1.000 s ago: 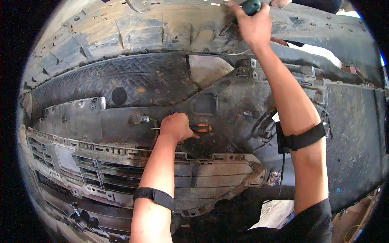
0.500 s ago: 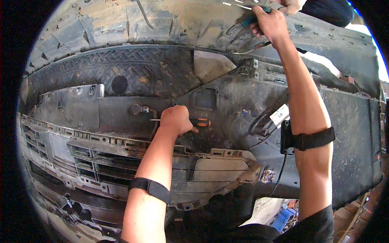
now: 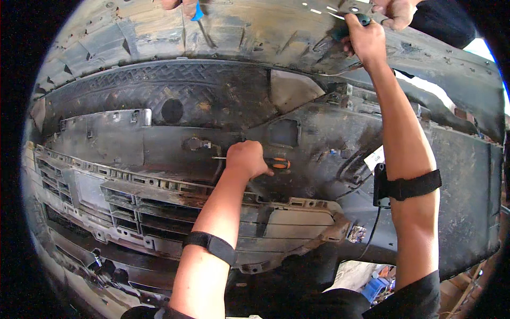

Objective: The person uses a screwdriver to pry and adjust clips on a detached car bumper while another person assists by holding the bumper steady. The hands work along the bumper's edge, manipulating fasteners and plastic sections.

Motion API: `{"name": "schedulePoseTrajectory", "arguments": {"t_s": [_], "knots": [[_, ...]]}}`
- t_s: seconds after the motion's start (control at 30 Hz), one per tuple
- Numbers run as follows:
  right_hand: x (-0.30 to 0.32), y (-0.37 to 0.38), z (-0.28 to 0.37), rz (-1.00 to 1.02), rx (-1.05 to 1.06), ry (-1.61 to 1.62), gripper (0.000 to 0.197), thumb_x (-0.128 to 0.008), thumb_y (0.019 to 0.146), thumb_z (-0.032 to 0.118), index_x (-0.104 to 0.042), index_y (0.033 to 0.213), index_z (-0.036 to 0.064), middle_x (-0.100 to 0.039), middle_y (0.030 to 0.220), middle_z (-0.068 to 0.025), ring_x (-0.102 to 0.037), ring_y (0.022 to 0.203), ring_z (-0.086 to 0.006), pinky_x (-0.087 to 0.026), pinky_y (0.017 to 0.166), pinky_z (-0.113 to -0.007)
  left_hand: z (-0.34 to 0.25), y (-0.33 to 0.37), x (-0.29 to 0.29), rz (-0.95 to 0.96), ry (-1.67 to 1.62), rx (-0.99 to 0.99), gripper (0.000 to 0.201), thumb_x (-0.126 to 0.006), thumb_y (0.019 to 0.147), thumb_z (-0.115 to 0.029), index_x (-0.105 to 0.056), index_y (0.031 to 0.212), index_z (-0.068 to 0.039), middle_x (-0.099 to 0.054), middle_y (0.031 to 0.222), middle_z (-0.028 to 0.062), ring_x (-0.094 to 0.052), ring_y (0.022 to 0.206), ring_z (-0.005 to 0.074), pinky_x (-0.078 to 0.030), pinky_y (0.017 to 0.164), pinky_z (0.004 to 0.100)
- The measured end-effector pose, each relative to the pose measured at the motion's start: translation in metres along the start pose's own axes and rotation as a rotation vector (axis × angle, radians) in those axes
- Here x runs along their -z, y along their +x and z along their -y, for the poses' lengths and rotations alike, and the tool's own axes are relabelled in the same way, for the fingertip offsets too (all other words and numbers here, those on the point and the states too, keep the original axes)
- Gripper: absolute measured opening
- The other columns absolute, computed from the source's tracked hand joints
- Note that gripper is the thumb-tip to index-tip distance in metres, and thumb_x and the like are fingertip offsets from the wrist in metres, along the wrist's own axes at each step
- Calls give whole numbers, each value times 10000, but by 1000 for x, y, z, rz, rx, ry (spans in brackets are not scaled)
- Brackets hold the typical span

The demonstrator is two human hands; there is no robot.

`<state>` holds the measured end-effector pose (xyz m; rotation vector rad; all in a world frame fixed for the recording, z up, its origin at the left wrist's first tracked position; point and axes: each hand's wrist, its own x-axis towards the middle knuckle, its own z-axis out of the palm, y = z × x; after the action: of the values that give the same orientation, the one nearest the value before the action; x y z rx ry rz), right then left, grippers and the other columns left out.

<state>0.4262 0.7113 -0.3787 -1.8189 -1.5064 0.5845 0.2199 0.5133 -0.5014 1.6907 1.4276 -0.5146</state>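
Note:
My left hand [image 3: 247, 159] is closed around a screwdriver with a black and orange handle [image 3: 281, 164], lying against a dark, dirty plastic car bumper [image 3: 255, 181]. The screwdriver's thin shaft pokes out on the left side of the fist. At the upper right, my right hand [image 3: 367, 41] grips a tool with a dark green handle [image 3: 363, 19]; its working end is hard to make out. Close by, another person's hand [image 3: 397, 13] holds a flat metal piece [image 3: 355, 7]. Another hand [image 3: 183, 6] at the top edge holds a blue-handled screwdriver [image 3: 197, 13].
A muddy, pale panel [image 3: 143, 32] runs along the far side. Slatted grille openings [image 3: 133, 212] lie at the lower left. A white label [image 3: 374, 157] sits beside my right forearm. Blue items [image 3: 376, 287] show below the bumper's near edge.
The view has shifted, moving the scene slightly right. Fingers and the blue handle now show at the top edge, where only a shaft showed before. Both my hands keep their grips.

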Motion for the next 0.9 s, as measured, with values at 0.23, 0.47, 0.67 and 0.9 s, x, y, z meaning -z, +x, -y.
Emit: {"name": "schedulePoseTrajectory", "arguments": {"t_s": [0.23,0.47,0.67,0.9], "knots": [[-2,-4,-3,-6,7,57,353,-577,869,316,-584,794,-29,-624,586,-118,-578,436,-160,-452,401,-297,1,0,-1,11,-13,-6,596,-862,559,-472,-714,925,-25,-698,984,153,-676,929,297,-538,820,380],[-4,-7,-4,-24,-34,90,385,-576,867,353,-587,856,-32,-654,640,-137,-606,486,-170,-463,441,-313,-3,1,2,39,-32,7,573,-860,567,-461,-716,906,-22,-695,992,156,-670,946,301,-535,825,381],[-4,-9,-2,-27,-10,248,251,-533,882,221,-544,743,12,-540,526,-94,-531,377,-200,-398,340,-324,-5,-2,-4,-27,-11,13,555,-863,578,-440,-719,921,-28,-691,1002,161,-667,951,301,-527,837,382],[-2,-15,0,-40,30,198,271,-526,883,220,-538,725,0,-535,524,-93,-541,381,-197,-404,352,-333,-15,-4,-4,34,2,-13,560,-860,585,-437,-715,949,-38,-696,986,142,-666,953,297,-524,840,390]]}}
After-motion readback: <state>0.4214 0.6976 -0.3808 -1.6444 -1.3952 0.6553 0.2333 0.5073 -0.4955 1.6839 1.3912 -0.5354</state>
